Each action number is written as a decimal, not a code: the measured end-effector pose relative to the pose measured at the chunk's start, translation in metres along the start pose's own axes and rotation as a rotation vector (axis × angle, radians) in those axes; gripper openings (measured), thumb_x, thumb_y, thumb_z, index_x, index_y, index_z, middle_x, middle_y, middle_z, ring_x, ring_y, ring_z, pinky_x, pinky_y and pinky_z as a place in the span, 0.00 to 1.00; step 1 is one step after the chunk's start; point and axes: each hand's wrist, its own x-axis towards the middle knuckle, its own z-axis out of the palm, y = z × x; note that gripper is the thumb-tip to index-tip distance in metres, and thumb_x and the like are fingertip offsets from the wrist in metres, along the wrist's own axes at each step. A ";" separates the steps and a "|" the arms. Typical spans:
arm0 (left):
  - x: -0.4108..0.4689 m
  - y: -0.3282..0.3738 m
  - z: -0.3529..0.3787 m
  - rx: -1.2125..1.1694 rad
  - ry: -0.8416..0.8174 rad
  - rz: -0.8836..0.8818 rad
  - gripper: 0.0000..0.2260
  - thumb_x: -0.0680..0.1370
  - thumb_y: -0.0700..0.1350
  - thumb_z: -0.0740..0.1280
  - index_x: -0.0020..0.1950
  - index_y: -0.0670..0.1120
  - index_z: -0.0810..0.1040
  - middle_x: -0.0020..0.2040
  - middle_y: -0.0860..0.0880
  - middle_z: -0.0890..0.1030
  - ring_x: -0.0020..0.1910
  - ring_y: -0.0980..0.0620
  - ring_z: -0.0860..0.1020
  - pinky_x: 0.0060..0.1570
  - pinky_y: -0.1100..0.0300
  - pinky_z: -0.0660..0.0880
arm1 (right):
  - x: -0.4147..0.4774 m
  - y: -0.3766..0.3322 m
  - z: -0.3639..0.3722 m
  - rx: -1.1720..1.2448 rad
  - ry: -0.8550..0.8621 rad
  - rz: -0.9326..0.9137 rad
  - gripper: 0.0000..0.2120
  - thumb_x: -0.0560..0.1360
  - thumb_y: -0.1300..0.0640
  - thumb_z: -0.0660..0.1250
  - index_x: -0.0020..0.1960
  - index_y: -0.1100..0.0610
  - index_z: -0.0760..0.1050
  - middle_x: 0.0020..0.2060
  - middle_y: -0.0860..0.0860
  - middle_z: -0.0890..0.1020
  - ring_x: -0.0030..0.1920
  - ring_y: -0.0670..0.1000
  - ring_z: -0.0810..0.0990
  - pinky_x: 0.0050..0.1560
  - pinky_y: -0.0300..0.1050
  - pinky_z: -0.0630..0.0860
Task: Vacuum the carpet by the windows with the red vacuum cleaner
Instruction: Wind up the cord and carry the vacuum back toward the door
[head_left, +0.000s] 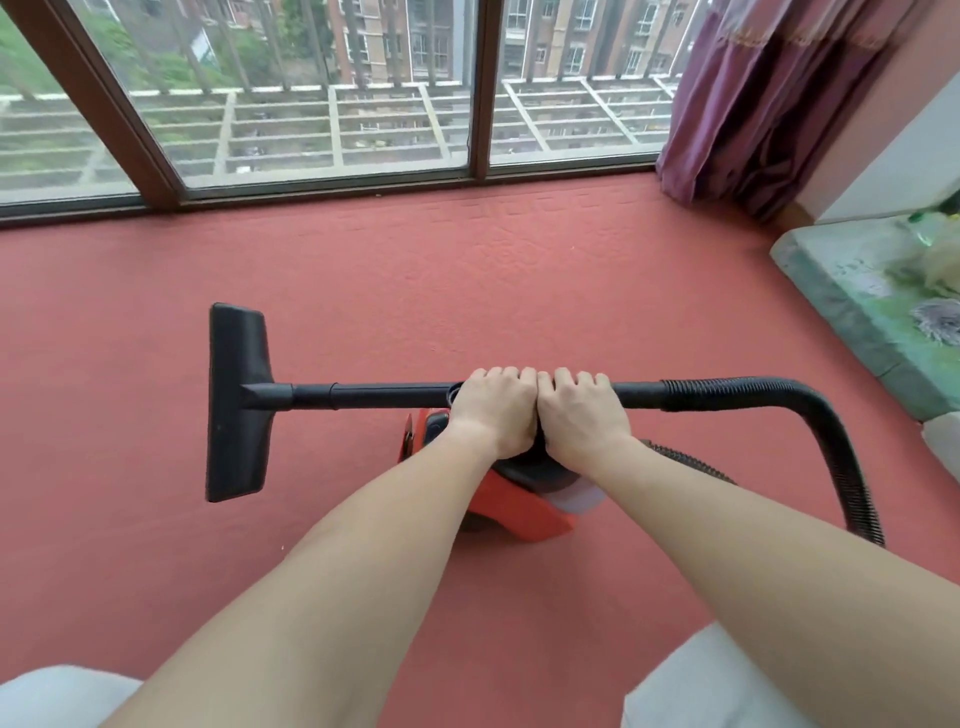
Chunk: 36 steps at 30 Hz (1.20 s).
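Strokes should run long, slow and overlapping toward the windows (322, 104), nozzle (239, 402) kept flat on the carpet (467, 291), since left hand (493, 410) and right hand (582, 410) both grip the wand (384, 396) side by side, with the vacuum (519, 512) on the carpet just beneath them.

This is a lived-in room of a flat in a residential area. The wide, brown-framed windows (322, 104) look onto apartment buildings (545, 41), with a metal grille (363, 124) just outside the glass. Red carpet (467, 270) runs right up to the foot of the windows. A purple curtain (753, 104) hangs at their right end, with a green patterned mat (852, 291) nearby. A red vacuum cleaner (519, 509) stands on the carpet, back from the windows.
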 end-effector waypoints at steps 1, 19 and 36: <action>0.002 -0.001 0.000 -0.001 0.007 -0.005 0.12 0.74 0.46 0.62 0.57 0.46 0.72 0.55 0.46 0.80 0.54 0.43 0.78 0.54 0.51 0.71 | 0.002 0.000 0.000 0.009 0.011 -0.002 0.14 0.62 0.59 0.71 0.47 0.57 0.76 0.39 0.55 0.79 0.37 0.59 0.80 0.40 0.51 0.73; -0.161 -0.089 -0.308 -0.011 -0.158 -0.350 0.13 0.75 0.45 0.61 0.60 0.47 0.71 0.55 0.49 0.79 0.53 0.46 0.79 0.52 0.53 0.72 | -0.031 -0.084 -0.338 0.141 -0.089 -0.356 0.20 0.72 0.56 0.65 0.63 0.56 0.67 0.56 0.54 0.75 0.56 0.61 0.75 0.56 0.58 0.68; -0.610 -0.137 -0.775 0.152 0.027 -1.092 0.16 0.72 0.46 0.64 0.59 0.48 0.72 0.55 0.50 0.79 0.55 0.47 0.79 0.54 0.52 0.71 | -0.255 -0.332 -0.858 0.120 0.292 -1.077 0.19 0.70 0.55 0.64 0.61 0.56 0.70 0.53 0.55 0.78 0.52 0.60 0.78 0.52 0.56 0.69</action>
